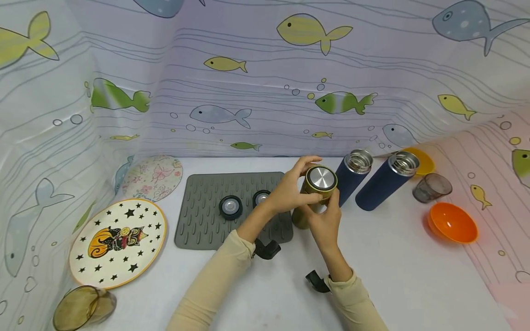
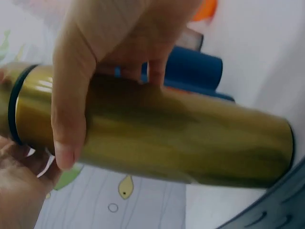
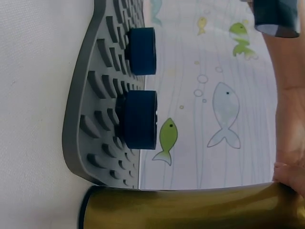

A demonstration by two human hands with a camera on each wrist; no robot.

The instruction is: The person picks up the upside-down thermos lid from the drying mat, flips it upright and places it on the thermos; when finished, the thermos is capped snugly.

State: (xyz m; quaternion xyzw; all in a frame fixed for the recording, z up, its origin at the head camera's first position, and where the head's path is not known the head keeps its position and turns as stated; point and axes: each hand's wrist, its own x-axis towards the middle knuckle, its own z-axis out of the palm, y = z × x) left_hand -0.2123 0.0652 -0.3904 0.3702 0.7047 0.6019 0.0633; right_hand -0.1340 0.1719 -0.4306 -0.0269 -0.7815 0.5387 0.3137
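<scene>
A gold flask (image 1: 308, 202) with a steel-topped lid (image 1: 321, 178) is held tilted just above the white table, at the right edge of the grey mat (image 1: 207, 225). My left hand (image 1: 299, 184) grips its upper part just below the lid's dark band, thumb (image 2: 66, 124) across the gold body (image 2: 190, 143). My right hand (image 1: 327, 219) holds the flask from the near side, under the lid. The right wrist view shows the gold body (image 3: 190, 207) along the bottom, with my right hand (image 3: 291, 176) at its end.
Two dark lids (image 1: 230, 207) (image 1: 262, 197) lie on the mat. Two open navy flasks (image 1: 352, 177) (image 1: 387, 181) stand right of my hands, then a grey cup (image 1: 432, 187), orange bowl (image 1: 451, 223) and yellow bowl (image 1: 421, 160). Two plates (image 1: 118, 241) (image 1: 153, 177) and an amber glass (image 1: 83, 308) lie left.
</scene>
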